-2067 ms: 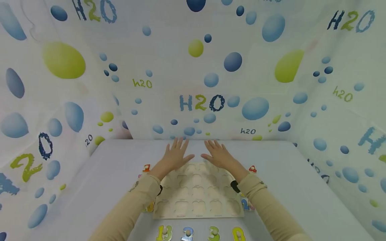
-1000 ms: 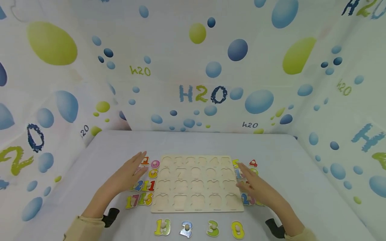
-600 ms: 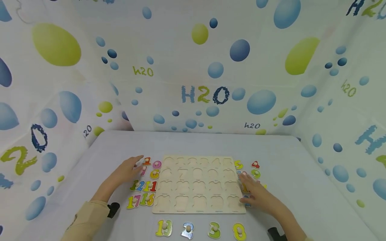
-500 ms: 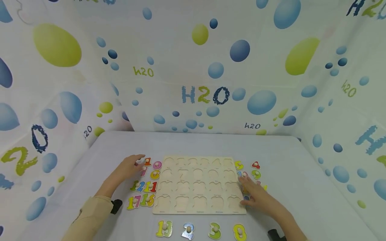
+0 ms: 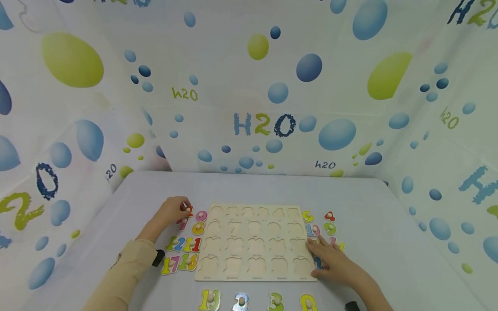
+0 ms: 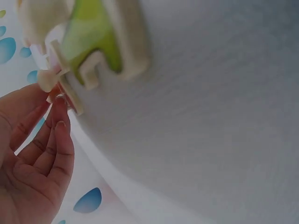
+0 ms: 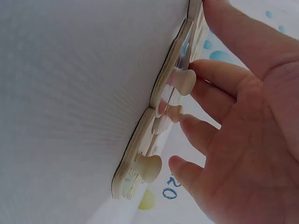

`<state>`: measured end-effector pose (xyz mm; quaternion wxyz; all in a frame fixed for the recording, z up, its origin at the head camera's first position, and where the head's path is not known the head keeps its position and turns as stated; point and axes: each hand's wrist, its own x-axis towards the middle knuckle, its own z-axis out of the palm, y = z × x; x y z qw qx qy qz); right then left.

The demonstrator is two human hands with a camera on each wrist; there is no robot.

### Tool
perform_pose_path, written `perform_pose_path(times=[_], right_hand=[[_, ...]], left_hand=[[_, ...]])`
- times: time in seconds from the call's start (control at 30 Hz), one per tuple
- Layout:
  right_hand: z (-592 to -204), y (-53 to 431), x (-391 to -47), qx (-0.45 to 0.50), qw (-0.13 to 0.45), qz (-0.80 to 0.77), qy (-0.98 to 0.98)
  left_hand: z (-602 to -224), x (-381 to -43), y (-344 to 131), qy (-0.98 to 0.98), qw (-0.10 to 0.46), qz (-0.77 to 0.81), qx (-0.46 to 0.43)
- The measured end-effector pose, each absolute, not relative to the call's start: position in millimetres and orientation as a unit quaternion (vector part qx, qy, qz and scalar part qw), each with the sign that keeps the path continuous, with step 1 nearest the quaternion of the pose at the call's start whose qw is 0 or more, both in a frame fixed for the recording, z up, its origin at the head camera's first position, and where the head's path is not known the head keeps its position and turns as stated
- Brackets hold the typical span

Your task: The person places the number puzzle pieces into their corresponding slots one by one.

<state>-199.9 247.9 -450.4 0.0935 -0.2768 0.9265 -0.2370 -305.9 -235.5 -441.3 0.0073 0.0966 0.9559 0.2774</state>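
Front number pieces (image 5: pixel 276 301): loose, nearest | right hand (image 5: pixel 335 262): fingers spread, holding nothing, at board's right edge | puzzle board (image 5: pixel 244 235): visible recesses unfilled | left hand (image 5: pixel 170 212): fingertips pinching red number piece (image 5: pixel 190 210), left of board's far end | step: apparently pick-up; next calls for clear lift toward matching recess

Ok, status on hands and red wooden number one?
Left hand: pinching red wooden number one. Right hand: at right edge of pale wooden puzzle board. In the way: right hand, partly hiding coloured wooden number pieces.
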Motion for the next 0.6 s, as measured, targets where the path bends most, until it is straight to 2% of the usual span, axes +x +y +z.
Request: perform_pose_path(times=[0.6], right_hand=[[-452.1,251.9,-199.8,-0.293,0.087,-0.241,0.921]], left_hand=[[-440.7,-308.6,-232.3,0.951,-0.027,0.297,0.086]])
